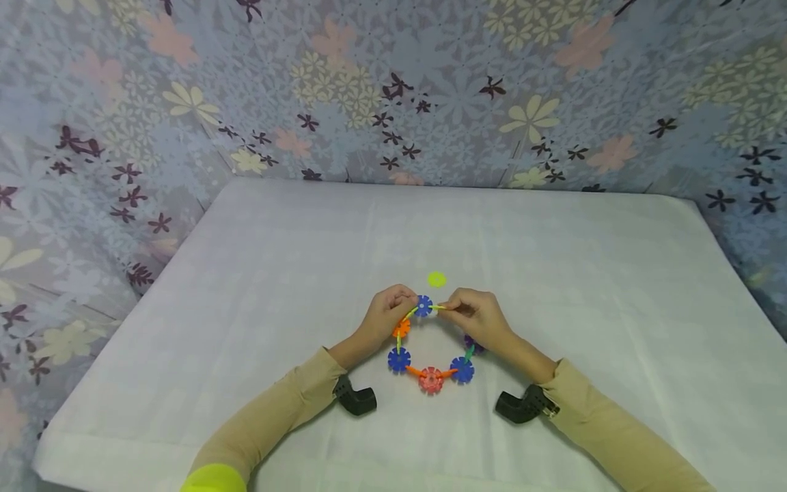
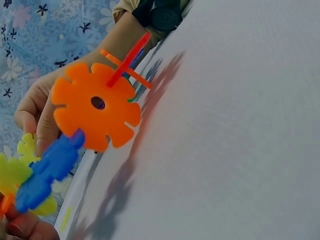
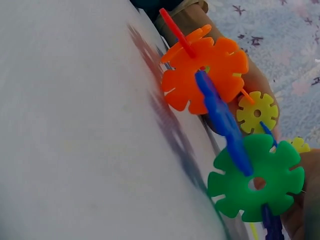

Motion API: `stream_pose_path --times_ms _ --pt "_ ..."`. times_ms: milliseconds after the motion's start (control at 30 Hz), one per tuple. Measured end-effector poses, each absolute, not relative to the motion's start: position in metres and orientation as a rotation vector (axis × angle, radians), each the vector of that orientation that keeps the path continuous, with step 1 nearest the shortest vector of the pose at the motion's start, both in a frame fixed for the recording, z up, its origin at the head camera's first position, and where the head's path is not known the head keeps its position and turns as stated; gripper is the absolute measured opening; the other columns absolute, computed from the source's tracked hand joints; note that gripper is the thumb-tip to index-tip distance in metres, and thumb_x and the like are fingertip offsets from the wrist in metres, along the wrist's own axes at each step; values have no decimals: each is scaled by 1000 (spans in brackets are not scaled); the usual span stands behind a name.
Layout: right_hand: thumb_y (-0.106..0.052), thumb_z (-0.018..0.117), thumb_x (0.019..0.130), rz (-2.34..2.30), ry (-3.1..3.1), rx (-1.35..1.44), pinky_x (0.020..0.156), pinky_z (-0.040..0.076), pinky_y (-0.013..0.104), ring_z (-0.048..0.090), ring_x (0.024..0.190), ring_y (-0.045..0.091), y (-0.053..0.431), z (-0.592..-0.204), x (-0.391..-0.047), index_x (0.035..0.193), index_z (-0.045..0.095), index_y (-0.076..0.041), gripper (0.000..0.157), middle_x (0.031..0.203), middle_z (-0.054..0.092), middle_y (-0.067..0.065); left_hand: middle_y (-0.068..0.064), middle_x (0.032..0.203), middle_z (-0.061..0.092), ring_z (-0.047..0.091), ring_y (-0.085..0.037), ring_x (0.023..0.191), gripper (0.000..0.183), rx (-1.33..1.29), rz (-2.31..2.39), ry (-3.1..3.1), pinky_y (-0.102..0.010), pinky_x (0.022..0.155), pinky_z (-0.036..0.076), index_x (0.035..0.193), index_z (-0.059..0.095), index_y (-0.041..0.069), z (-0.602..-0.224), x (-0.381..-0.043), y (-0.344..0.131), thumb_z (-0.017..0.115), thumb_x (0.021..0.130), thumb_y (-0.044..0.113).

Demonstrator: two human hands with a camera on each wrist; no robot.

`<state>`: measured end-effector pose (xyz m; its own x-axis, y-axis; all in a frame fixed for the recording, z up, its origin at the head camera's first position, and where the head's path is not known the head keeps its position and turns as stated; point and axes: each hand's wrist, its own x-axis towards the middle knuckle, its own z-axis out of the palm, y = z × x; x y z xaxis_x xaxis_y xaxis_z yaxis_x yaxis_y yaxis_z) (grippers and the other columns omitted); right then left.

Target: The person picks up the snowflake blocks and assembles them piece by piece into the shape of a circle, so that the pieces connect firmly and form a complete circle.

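Notched plastic building discs in several colours are linked into a nearly round chain, held over the table. At the chain's far side, a blue disc [image 1: 423, 305] is between the two hands. My left hand [image 1: 387, 313] pinches the chain just left of this disc, by a yellow disc [image 2: 12, 174] and an orange one [image 1: 402, 328]. With thumb and fingers my right hand [image 1: 482, 318] pinches a yellow disc [image 2: 28, 147] that stands edge-on against the blue one. A green disc [image 3: 255, 177] and a purple disc hang under the right hand, the purple one partly hidden.
A loose yellow-green disc [image 1: 436, 279] lies on the white-covered table [image 1: 277, 239] just beyond the hands. Black wrist mounts [image 1: 356, 398] sit at both cuffs, near the chain's lower part. Flower-patterned cloth [image 1: 430, 89] hangs behind the table.
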<state>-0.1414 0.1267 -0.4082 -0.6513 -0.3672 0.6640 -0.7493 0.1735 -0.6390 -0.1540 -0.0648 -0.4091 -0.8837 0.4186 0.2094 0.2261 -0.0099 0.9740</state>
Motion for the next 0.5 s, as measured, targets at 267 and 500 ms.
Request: stream_pose_path --times_ms 267,500 --pt "27 60 67 1682 -2092 1012 60 49 24 59 64 26 126 -410 -142 73 56 4 25 70 57 20 -5 61 50 38 -4 50 16 519 2026 2033 -17 48 33 89 52 -16 -417 -159 -62 48 90 -1" --pt "28 55 70 1919 -2066 961 61 50 29 62 66 28 129 -412 -142 75 52 9 20 74 55 27 2 61 52 41 -5 51 17 420 2047 2004 -17 48 35 90 53 -13 -431 -167 -61 50 90 4"
